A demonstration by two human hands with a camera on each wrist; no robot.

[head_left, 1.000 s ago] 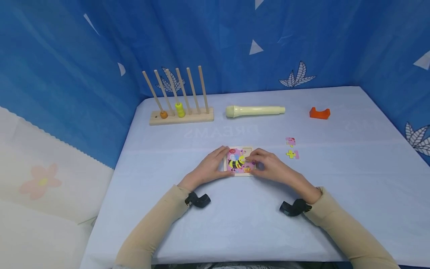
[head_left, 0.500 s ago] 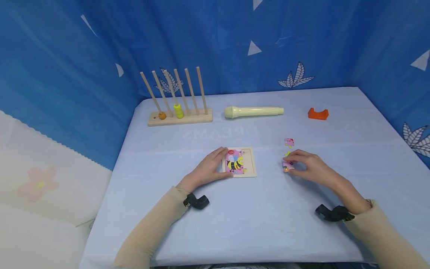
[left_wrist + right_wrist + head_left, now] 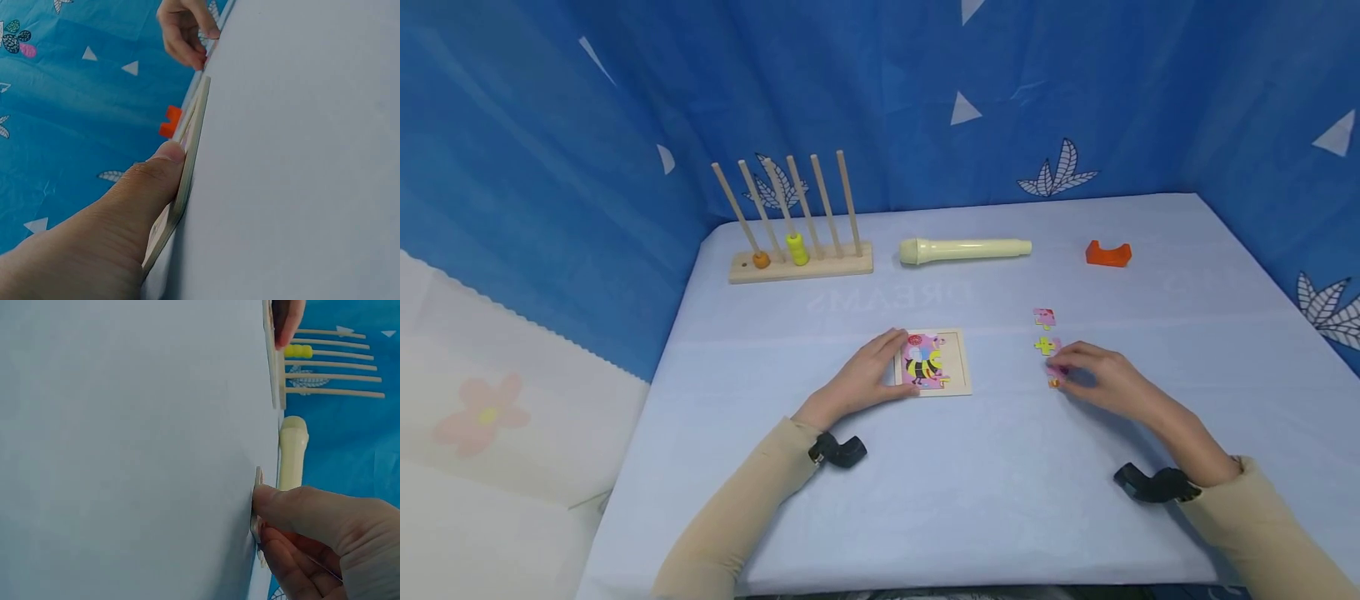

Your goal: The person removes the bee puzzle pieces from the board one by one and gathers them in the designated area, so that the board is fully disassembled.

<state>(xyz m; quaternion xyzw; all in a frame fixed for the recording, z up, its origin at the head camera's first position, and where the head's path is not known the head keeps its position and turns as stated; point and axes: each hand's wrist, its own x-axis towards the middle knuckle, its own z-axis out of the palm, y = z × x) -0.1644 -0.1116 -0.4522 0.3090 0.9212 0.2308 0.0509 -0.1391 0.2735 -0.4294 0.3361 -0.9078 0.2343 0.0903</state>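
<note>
My left hand [image 3: 863, 375] grips a small square wooden puzzle board [image 3: 957, 367], thumb at its near edge and fingers at its far left corner. A bee picture fills the left part of the board; bare wood shows on the right. My right hand [image 3: 1101, 379] pinches a pink jigsaw piece [image 3: 1055, 382] between thumb and fingers, low over the table to the board's right. Its thumb lies on the piece's edge in the right wrist view. Just beyond are a yellow-and-pink jigsaw piece [image 3: 1044, 346] and a pink jigsaw piece [image 3: 1044, 317], lying loose.
A wooden peg stand [image 3: 842, 265] with several rods, an orange bead [image 3: 761, 260] and yellow beads [image 3: 797, 249] stands at the back left. A pale yellow toy microphone [image 3: 973, 250] and an orange notched block [image 3: 1108, 254] lie along the back. Blue cloth hangs behind.
My right hand has moved from the board to the right, carrying the pink jigsaw piece, then shifted slightly further right. The board's right side is now bare. My left hand stays on the board.
</note>
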